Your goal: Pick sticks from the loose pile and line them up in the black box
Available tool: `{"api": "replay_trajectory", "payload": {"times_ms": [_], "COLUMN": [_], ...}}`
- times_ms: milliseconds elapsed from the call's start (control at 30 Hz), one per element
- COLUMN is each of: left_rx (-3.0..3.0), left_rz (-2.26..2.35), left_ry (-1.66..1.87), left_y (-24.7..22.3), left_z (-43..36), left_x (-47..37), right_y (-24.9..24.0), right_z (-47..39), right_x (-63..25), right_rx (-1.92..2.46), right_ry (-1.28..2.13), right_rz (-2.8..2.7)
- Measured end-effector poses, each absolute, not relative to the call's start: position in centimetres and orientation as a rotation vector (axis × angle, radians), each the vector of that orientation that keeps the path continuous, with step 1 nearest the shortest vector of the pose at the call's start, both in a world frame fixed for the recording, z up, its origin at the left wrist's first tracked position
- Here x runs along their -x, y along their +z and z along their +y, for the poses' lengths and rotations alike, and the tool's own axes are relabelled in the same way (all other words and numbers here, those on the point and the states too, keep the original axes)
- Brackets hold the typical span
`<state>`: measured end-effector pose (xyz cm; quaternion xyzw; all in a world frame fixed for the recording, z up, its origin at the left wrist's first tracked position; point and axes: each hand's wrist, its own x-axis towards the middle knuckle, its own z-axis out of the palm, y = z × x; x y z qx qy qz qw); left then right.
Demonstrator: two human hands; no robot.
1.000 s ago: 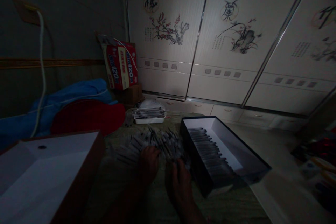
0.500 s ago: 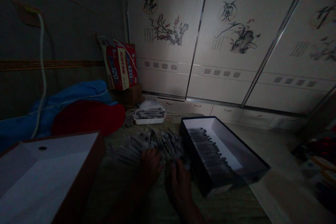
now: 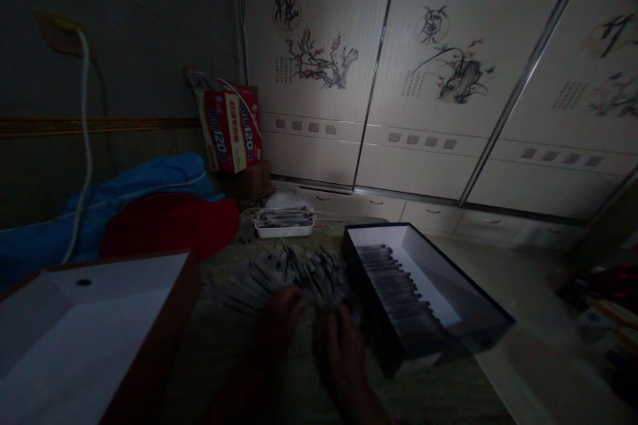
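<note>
A pile of thin, dark pen-like sticks [image 3: 294, 269], seemingly in clear sleeves, lies spread on the table. At its near edge my left hand [image 3: 282, 315] is curled and smeared by motion; what its fingers hold does not show. To its right, my right hand [image 3: 343, 342] has bent fingers drawn together by the pile. Anything in that grip is lost in the dark. Close on the right stands a dark open box [image 3: 448, 272] with a white inside. Similar sticks [image 3: 396, 285] lie in a row along its left side.
A brown-sided open box lid or tray [image 3: 114, 319] with a white inside sits at left. At the back is a white tray [image 3: 284, 232] of wrapped sticks. Red cloth [image 3: 169, 222], blue cloth [image 3: 144, 176] and a red carton [image 3: 232, 129] are behind at left. A white cable [image 3: 86, 133] hangs there.
My left hand has drawn slightly back toward me from the pile. My right hand is nearly where it was. The boxes have not moved on the table.
</note>
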<state>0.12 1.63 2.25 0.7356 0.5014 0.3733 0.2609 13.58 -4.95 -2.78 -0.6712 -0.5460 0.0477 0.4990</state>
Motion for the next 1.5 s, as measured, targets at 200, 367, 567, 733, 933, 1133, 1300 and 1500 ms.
{"api": "replay_trajectory", "payload": {"times_ms": [200, 367, 567, 733, 933, 1133, 1300, 1500], "left_rx": [-1.366, -1.141, -1.121, -1.098, -1.175, -1.228, -1.249, -1.187], "left_rz": [1.315, 1.231, 1.157, 1.108, 1.159, 1.218, 1.21, 1.224], "left_ry": [1.162, 1.284, 1.273, 1.294, 1.237, 1.228, 1.177, 1.157], "left_y": [4.4, 4.0, 3.9, 3.8, 3.1, 3.5, 3.9, 3.9], "left_z": [1.2, 1.0, 1.1, 1.0, 1.4, 1.2, 0.8, 0.4], "left_x": [2.8, 3.7, 4.0, 3.4, 3.2, 3.2, 3.0, 2.9], "right_y": [-2.0, -0.3, 0.6, 0.6, 0.3, 0.4, -0.2, -0.6], "right_z": [-5.6, -5.9, -6.2, -6.3, -6.1, -6.3, -6.3, -6.0], "right_x": [-12.8, -12.2, -12.0, -11.7, -11.8, -11.5, -11.3, -10.8], "right_rx": [1.531, 1.388, 1.323, 1.316, 1.336, 1.392, 1.413, 1.521], "right_ry": [0.162, 0.269, 0.301, 0.351, 0.387, 0.404, 0.327, 0.115], "right_rz": [-1.442, -1.593, -1.632, -1.688, -1.675, -1.706, -1.728, -1.867]}}
